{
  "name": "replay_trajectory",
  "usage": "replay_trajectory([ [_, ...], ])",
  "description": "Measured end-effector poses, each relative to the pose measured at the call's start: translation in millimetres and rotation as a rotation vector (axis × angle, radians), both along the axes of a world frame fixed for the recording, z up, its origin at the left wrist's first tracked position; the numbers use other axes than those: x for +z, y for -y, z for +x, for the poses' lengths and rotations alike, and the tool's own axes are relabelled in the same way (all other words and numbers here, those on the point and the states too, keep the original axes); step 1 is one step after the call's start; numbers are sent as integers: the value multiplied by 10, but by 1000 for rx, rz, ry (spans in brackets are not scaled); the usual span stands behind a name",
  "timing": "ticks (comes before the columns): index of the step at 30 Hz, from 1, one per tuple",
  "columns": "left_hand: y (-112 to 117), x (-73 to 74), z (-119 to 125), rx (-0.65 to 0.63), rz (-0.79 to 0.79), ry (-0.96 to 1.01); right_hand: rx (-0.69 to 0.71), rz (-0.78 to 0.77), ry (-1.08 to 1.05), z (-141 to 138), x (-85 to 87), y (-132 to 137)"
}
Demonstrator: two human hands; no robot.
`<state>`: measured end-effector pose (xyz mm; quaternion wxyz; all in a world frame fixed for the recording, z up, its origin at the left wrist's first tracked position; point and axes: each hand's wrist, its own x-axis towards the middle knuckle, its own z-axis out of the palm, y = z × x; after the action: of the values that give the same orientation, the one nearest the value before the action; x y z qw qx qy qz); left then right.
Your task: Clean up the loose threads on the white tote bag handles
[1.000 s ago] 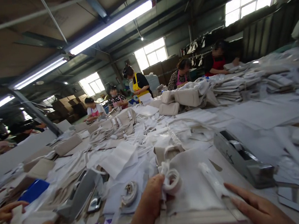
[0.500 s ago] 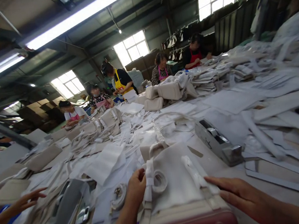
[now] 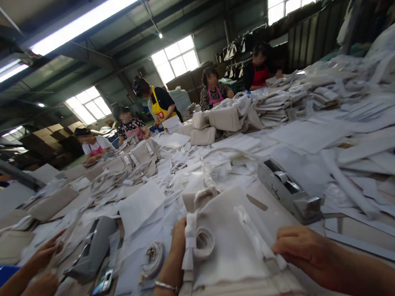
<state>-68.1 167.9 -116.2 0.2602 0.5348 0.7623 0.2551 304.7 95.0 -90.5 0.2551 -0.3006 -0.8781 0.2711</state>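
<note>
A cream handbag (image 3: 236, 295) lies before me, with a white foam sheet (image 3: 223, 238) over its upper part. My left hand (image 3: 176, 243), wearing a bangle, is closed at the bag's left side; its fingertips are hidden behind a white-wrapped handle end (image 3: 189, 246). My right hand (image 3: 300, 250) has its fingers curled and pinched at the right edge of the bag, beside another wrapped handle end (image 3: 253, 235). A rolled strap (image 3: 204, 242) sits against the foam sheet. Another coiled strap (image 3: 153, 259) lies left of my left forearm.
Grey tape dispensers stand at right (image 3: 288, 190) and left (image 3: 93, 248). Near the left one lies a phone (image 3: 102, 283). A co-worker's hands (image 3: 44, 274) handle clear film at far left. Paper and bags cover the table; several people work beyond.
My right hand's fingers went from stretched out to curled at the bag's edge. The bag's red lower face shows less. The co-worker's hands at left came together on film.
</note>
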Motion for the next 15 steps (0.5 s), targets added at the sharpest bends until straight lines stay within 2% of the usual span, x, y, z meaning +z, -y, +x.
replay_trajectory([
  [4, -11, -2, 35, -43, -5, -30, 3, -141, 53, -67, -54, 92],
  [7, 0, 142, 17, -58, -11, -56, -3, -241, 64, -90, -109, 143],
  [10, 52, 507, -7, -35, 72, -135, 8, -326, 48, -106, -109, 196],
  [13, 207, 951, 181, 4, 253, -185, 8, -322, 30, -127, -74, 243],
  [14, 286, 1061, 314, -13, 310, -103, 2, -303, 28, -136, -66, 254],
  [15, 373, 1134, 475, -85, 257, 56, 0, -284, 24, -145, -65, 262],
])
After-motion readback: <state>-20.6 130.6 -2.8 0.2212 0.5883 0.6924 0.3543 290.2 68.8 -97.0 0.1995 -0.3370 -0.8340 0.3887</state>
